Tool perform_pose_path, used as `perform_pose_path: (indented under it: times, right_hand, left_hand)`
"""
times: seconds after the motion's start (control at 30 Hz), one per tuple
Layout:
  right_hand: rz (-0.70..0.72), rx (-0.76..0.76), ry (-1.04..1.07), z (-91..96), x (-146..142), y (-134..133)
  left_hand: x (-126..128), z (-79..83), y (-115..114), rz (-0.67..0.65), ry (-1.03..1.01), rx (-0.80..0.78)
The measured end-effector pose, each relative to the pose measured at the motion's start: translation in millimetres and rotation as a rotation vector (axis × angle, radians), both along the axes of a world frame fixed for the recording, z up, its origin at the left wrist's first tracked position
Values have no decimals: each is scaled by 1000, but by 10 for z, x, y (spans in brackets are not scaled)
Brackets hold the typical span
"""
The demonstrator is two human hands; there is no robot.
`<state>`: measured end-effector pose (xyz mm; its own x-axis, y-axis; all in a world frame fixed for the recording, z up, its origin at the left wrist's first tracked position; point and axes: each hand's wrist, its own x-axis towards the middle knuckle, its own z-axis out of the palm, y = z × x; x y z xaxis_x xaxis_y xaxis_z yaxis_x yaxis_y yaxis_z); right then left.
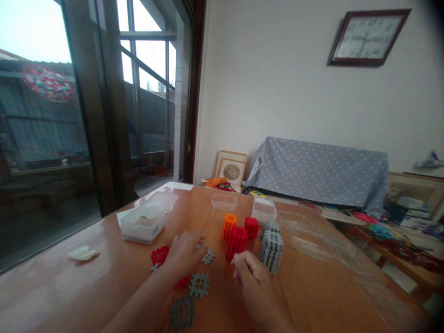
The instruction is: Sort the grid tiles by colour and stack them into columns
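Observation:
My left hand (187, 252) reaches over loose interlocking plastic tiles, its fingers bent down on a small grey tile (199, 246) that they partly cover. Beside it lies another grey tile (208, 256). Under and around my left forearm are a red tile (160, 254), a grey tile (199, 285) and a darker grey tile (182, 313). My right hand (252, 275) is closed, thumb against the curled fingers, with nothing showing in it. It is just in front of a red tile stack (237, 241) and left of a tall grey stack (272, 250).
Behind stand an orange stack (229, 225), a smaller red stack (251, 227) and a white box (264, 210). A white container (143, 224) is at left, near a crumpled white wrapper (82, 253). Clear plastic trays (314, 243) lie at right on the wooden table (312, 296).

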<state>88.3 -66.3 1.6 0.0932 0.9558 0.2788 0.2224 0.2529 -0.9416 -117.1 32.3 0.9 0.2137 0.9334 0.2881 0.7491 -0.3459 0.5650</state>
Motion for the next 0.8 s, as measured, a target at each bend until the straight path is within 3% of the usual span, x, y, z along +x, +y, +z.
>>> perform_pose_path:
  times: [0.1,0.23,0.57,0.8]
  right_hand:
    - [27,-14,-25,-219,-14,16]
    - [45,14,-91,-348,4,42]
    - [12,37,-178,-354,-44,49]
    - [-12,55,-107,-304,-22,21]
  left_hand:
    - [79,-22,-62,-14,275,92]
    - [173,-53,-59,-21,433,74]
    - [284,-1,-59,-51,552,69]
    - [231,41,-36,13,488,95]
